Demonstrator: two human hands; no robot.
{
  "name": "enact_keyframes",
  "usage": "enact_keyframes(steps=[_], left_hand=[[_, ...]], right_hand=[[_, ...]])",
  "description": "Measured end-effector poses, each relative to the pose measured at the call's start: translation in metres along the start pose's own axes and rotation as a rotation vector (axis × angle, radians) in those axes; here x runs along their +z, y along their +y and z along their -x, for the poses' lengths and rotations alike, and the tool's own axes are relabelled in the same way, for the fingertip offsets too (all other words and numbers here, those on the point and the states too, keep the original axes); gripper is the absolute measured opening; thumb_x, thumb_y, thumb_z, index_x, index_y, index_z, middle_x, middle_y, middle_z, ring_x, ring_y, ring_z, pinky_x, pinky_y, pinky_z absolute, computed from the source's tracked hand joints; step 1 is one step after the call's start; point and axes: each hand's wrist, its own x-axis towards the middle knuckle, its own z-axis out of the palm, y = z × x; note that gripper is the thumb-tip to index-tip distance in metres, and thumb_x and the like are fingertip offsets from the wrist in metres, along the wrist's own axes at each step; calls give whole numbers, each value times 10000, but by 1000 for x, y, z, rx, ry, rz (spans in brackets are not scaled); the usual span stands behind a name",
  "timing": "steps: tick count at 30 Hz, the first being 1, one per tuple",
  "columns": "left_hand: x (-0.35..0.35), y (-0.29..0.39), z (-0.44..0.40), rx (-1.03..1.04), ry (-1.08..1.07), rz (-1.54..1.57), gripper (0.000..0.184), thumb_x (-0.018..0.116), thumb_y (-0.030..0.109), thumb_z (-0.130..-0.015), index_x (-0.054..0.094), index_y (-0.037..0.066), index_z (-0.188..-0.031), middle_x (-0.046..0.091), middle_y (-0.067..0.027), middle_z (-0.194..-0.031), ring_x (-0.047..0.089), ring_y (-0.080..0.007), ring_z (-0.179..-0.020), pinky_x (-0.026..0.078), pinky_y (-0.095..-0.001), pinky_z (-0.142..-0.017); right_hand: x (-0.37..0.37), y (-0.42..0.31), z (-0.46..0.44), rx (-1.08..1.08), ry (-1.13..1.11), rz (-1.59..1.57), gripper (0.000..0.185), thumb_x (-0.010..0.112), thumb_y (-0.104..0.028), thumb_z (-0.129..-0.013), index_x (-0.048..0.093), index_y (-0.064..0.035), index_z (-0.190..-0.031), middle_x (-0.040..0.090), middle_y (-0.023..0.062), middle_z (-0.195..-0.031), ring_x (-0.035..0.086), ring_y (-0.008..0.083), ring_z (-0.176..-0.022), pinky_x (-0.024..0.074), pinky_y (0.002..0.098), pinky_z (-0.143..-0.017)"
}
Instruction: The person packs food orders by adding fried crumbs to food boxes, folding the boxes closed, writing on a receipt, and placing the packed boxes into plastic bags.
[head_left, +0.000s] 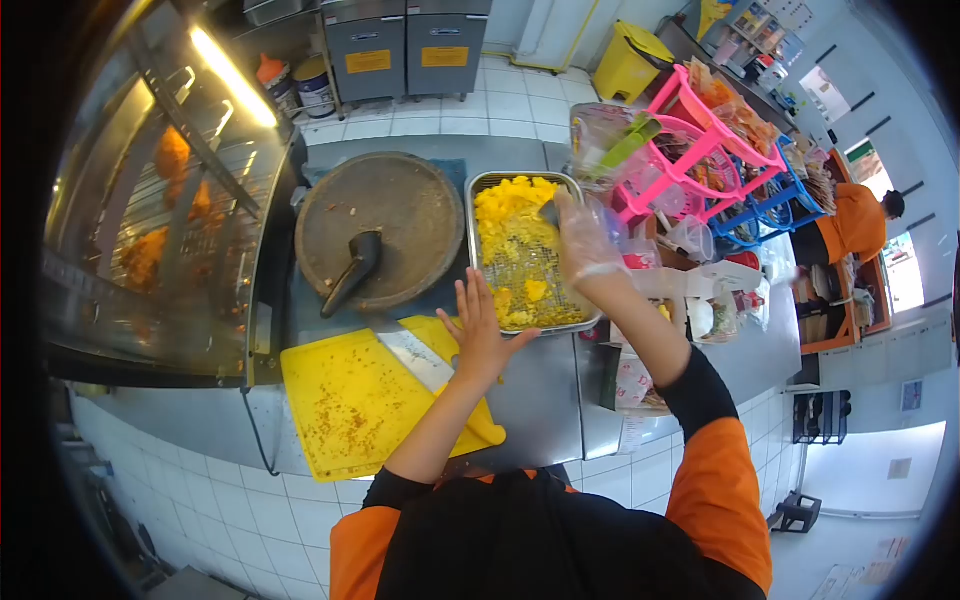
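A metal tray (469, 225) with yellow crumbly food (515, 198) in it stands before me. My left hand (478, 328) is bare, its fingers spread at the tray's near left corner. My right hand (585, 240), in a clear plastic glove, is closed at the tray's right side around a dark tool (548, 212). Only a small part of this tool shows, so its kind is unclear. Under my left forearm lies a yellow cutting board (345, 400) scattered with crumbs. A wide metal blade (412, 356) rests across the board.
Left of the tray sits a round brown chopping block (410, 215) bearing a black, curved-handled object (355, 272). A lit glass cabinet (225, 200) stands further left. Pink baskets (690, 150) and blue baskets (765, 215) crowd the right. Another person (855, 225) is at the far right.
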Motion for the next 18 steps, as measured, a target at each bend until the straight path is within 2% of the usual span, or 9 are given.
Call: enact_keyframes(steps=[3,4,7,10,13,14,17,18], left_hand=[[0,0,-1,-28,-6,35,1353,753,669,-600,-17,60,-1531,0,-129,-1609,12,-344,-1477,-42,-700,-1064],[1,0,-1,-28,13,25,1354,756,667,-597,-14,58,-1531,8,-131,-1608,4,-337,-1479,-51,-698,-1063],[2,-2,-1,-35,-2,40,1351,760,657,-599,-11,53,-1530,15,-132,-1608,-7,-329,-1480,-60,-694,-1063],[5,-7,0,9,37,74,1333,757,644,-613,-5,47,-1530,19,-118,-1611,-18,-319,-1483,-61,-689,-1064],[2,-6,-2,-3,31,104,1319,757,632,-625,-1,46,-1530,22,-112,-1612,-14,-319,-1483,-58,-689,-1065],[2,-5,0,-8,24,111,1313,757,628,-629,0,45,-1530,23,-110,-1612,-11,-320,-1483,-57,-688,-1065],[2,-5,1,6,56,126,1313,774,604,-627,2,43,-1529,31,-112,-1611,0,-320,-1483,-55,-684,-1068],[2,-5,1,-3,50,126,1318,780,596,-625,-5,43,-1529,33,-117,-1610,2,-320,-1483,-54,-682,-1070]], right_hand=[[40,4,-20,195,-116,247,511,449,-39,-883,379,-17,-1389,473,208,-1348,550,377,-1149,456,451,-976],[51,7,-23,227,-207,261,508,410,-53,-908,357,-15,-1411,470,207,-1342,569,379,-1121,478,465,-939],[76,15,-7,198,-65,253,529,422,-69,-916,328,8,-1431,490,209,-1293,626,337,-1024,512,425,-887],[70,10,4,107,-111,228,534,402,-67,-927,293,9,-1444,465,213,-1331,626,343,-1030,516,434,-880],[52,-14,11,178,-455,192,515,377,-67,-939,289,-9,-1442,428,228,-1371,610,355,-1069,513,435,-887],[88,-2,36,5,-191,180,479,353,-66,-946,318,-32,-1422,451,225,-1347,589,367,-1109,508,434,-894],[44,-45,34,214,-474,109,462,357,-56,-941,340,-44,-1403,455,234,-1340,573,368,-1137,499,431,-912],[43,-44,39,113,-467,42,445,393,-59,-931,374,-43,-1375,479,232,-1323,576,353,-1142,488,428,-932]])
